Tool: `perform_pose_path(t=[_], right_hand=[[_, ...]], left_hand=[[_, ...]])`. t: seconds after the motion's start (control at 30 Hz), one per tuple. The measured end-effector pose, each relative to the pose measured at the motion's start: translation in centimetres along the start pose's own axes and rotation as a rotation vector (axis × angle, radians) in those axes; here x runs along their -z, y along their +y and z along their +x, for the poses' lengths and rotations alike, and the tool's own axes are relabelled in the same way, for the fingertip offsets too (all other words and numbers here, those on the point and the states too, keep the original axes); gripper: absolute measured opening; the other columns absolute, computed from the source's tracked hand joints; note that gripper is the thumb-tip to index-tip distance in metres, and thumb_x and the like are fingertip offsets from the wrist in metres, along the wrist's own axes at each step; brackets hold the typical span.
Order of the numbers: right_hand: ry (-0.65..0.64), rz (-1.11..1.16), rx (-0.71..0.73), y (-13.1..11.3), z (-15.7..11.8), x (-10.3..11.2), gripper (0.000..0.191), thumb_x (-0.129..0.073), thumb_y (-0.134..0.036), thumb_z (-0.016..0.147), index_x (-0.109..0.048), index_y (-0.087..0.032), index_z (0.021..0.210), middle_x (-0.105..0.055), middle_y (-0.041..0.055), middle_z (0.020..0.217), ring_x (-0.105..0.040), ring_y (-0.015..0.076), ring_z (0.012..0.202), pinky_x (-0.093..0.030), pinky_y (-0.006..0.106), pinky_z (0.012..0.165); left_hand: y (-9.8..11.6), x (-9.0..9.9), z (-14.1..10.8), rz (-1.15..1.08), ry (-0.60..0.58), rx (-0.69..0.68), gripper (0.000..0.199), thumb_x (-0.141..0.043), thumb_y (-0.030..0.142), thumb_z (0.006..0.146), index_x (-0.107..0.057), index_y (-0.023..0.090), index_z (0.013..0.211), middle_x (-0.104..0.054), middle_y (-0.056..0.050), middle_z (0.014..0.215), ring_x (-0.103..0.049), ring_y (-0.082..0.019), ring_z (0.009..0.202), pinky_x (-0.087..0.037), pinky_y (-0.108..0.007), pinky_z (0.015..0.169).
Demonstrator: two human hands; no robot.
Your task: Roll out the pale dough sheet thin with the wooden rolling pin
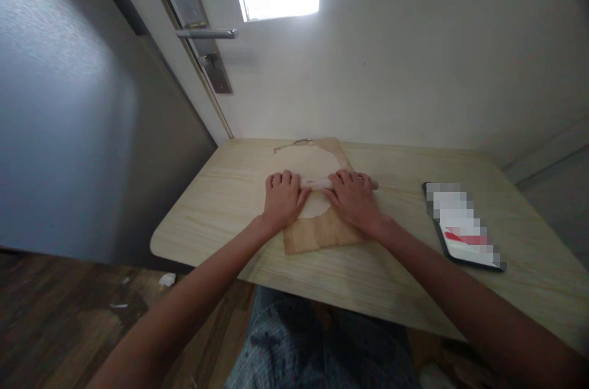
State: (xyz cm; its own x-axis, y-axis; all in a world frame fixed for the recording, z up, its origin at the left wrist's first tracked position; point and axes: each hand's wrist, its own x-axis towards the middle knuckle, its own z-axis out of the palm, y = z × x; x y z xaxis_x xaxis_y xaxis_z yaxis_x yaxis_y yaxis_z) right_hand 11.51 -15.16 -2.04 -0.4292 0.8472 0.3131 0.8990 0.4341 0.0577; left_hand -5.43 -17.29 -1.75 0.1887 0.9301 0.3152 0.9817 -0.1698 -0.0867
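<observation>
My left hand [282, 197] and my right hand [354, 196] are closed over a rolling pin [315, 183], one near each end. The pin lies crosswise on a broad, thin sheet of pale dough [304, 161]. Part of the dough is hidden under my hands and the pin. Beneath it is a wooden cutting board [313, 234], whose near part and right far corner show. One end of the pin sticks out past my right fingers.
The board rests on a light wood table [211, 192]. A phone [464, 229] with a lit, blurred screen lies to the right. Behind the table is a white door [391, 70] with a metal handle [207, 34]. White scraps [167, 280] lie on the floor at the left.
</observation>
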Motion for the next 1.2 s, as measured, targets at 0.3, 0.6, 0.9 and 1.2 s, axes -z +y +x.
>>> perform_pose_path(t=[0.3, 0.6, 0.9, 1.2], right_hand=[[-0.088, 0.005, 0.025, 0.4, 3.3, 0.2, 0.042, -0.023, -0.043, 0.087, -0.055, -0.018, 0.094, -0.058, 0.0086, 0.096, -0.045, 0.0237, 0.093, -0.029, 0.034, 0.073], [-0.076, 0.018, 0.009, 0.4, 3.3, -0.1, 0.046, -0.020, -0.046, 0.087, -0.056, -0.017, 0.092, -0.059, 0.0102, 0.095, -0.043, 0.0245, 0.093, -0.029, 0.034, 0.073], [0.007, -0.015, 0.020, -0.3, 1.1, -0.4, 0.044, -0.023, -0.046, 0.086, -0.052, -0.015, 0.101, -0.054, 0.0129, 0.101, -0.044, 0.0249, 0.093, -0.030, 0.037, 0.078], [0.072, 0.084, 0.212, 0.9, -3.8, 0.1, 0.047, -0.029, -0.041, 0.086, -0.041, -0.014, 0.122, -0.044, 0.0120, 0.125, -0.035, 0.0224, 0.116, -0.021, 0.038, 0.099]], left_hand=[[-0.5, -0.5, 3.5, -0.008, -0.008, 0.034, 0.047, -0.015, 0.043, 0.088, -0.054, 0.016, 0.089, -0.059, -0.008, 0.084, -0.053, -0.023, 0.079, -0.032, -0.036, 0.069], [-0.4, -0.9, 3.4, -0.024, 0.003, 0.052, 0.046, -0.017, 0.043, 0.088, -0.054, 0.016, 0.089, -0.060, -0.009, 0.085, -0.054, -0.024, 0.081, -0.032, -0.036, 0.071], [0.2, 0.0, 0.8, -0.036, 0.011, 0.042, 0.041, -0.023, 0.043, 0.087, -0.051, 0.015, 0.098, -0.054, -0.011, 0.098, -0.047, -0.025, 0.093, -0.031, -0.041, 0.083], [0.1, 0.6, -5.2, -0.072, -0.005, -0.108, 0.059, -0.028, 0.045, 0.085, -0.022, 0.008, 0.131, -0.030, -0.016, 0.135, -0.022, -0.028, 0.126, -0.017, -0.044, 0.102]])
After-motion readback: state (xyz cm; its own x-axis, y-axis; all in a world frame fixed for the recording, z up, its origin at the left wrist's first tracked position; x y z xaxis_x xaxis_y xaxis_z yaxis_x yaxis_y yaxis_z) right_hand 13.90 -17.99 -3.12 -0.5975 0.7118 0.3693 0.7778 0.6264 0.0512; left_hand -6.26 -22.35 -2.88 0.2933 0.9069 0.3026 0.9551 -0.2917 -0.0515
